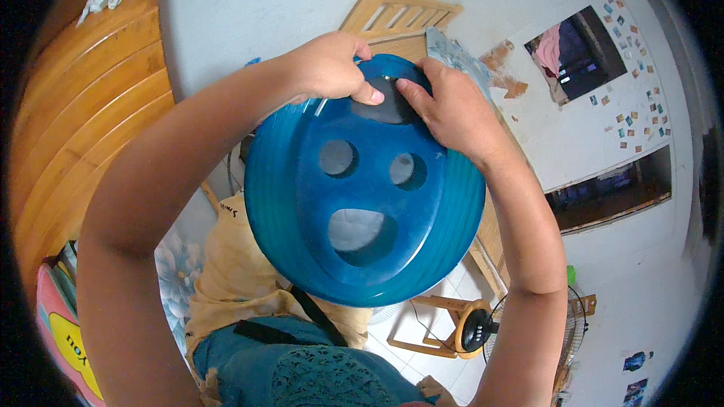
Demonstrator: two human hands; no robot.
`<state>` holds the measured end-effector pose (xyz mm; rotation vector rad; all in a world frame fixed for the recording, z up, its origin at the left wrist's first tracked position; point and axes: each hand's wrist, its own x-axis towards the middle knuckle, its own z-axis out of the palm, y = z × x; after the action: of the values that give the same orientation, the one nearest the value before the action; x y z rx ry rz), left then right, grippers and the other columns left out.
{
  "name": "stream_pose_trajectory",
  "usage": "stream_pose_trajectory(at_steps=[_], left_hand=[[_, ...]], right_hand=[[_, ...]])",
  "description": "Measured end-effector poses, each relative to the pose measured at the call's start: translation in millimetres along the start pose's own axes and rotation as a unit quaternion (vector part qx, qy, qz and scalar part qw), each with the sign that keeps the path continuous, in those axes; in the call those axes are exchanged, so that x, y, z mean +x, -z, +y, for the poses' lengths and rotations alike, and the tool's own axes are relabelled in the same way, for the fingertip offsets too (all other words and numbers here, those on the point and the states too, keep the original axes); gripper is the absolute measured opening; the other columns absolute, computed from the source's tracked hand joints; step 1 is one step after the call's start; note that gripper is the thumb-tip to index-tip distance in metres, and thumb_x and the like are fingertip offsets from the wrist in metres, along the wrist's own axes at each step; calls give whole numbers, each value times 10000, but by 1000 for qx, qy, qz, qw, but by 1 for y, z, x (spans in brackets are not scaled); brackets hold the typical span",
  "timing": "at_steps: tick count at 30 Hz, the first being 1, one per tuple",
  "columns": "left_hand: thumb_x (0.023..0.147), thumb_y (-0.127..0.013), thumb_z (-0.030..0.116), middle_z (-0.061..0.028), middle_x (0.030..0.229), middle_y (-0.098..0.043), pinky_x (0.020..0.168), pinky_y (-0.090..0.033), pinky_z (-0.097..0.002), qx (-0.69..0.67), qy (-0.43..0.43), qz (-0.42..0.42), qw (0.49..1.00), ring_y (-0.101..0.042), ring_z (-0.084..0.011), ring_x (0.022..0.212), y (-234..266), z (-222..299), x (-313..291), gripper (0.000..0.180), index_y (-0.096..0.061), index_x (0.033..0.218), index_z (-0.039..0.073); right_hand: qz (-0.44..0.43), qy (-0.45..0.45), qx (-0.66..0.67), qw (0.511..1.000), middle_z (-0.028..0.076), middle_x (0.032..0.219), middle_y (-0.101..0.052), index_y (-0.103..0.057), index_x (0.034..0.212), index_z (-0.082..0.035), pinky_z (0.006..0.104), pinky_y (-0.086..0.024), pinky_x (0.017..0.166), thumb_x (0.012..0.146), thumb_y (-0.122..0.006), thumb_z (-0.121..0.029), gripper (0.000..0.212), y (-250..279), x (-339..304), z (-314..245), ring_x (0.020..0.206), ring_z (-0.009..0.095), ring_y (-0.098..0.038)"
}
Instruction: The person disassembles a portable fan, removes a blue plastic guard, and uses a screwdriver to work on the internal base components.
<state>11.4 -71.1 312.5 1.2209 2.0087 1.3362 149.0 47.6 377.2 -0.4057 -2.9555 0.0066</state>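
Observation:
A rounded blue plastic shell (366, 192) with ribbed sides is held up in front of my body. It has two round holes, a larger oval hole below them and another wide opening near the top rim. Something grey shows through the holes. My left hand (338, 68) grips the top rim from the left, its thumb lying over the upper opening. From the right, my right hand (456, 109) closes on the same rim, with its thumb near that opening too. Most of the fingers of both hands are hidden behind the rim. The underside of the shell cannot be seen.
Below right stands a fan (477, 330) with a black control part, beside light wooden legs (426, 348). Wooden slatted furniture (403, 15) stands against the far wall. Wooden panelling (83, 120) runs along the left, above a pink and yellow item (64, 332).

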Motion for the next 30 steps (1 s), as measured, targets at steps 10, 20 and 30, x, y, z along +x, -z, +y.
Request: stream_pose_trajectory(at_steps=[10, 20, 30], left_hand=[[676, -786, 166, -206, 1049, -617, 883, -451, -368, 3, 8, -39, 999, -594, -302, 990, 4, 4, 5, 587, -542, 1163, -54], [668, -778, 133, -202, 1099, -596, 913, -428, -367, -11, 19, -30, 999, -566, -304, 1049, 5, -6, 7, 581, -532, 1165, -39], [673, -733, 8, -157, 1180, -561, 999, -379, -373, -127, -51, 13, 991, -511, -279, 1150, -1, -32, -4, 568, -522, 1200, 27]], right_hand=[[55, 32, -53, 997, 277, 772, -611, -564, 846, 43, 492, -483, 692, 869, -552, -316, 359, -10, 9, -2, 759, 436, -603], [86, 62, -62, 992, 261, 763, -614, -579, 858, 21, 472, -492, 671, 850, -581, -326, 347, -13, 11, -6, 741, 418, -610], [-76, -5, 368, 927, 138, 1000, -667, -560, 1214, -29, 321, -526, 765, 818, -664, -171, 433, -3, -4, 3, 863, 219, -655]])
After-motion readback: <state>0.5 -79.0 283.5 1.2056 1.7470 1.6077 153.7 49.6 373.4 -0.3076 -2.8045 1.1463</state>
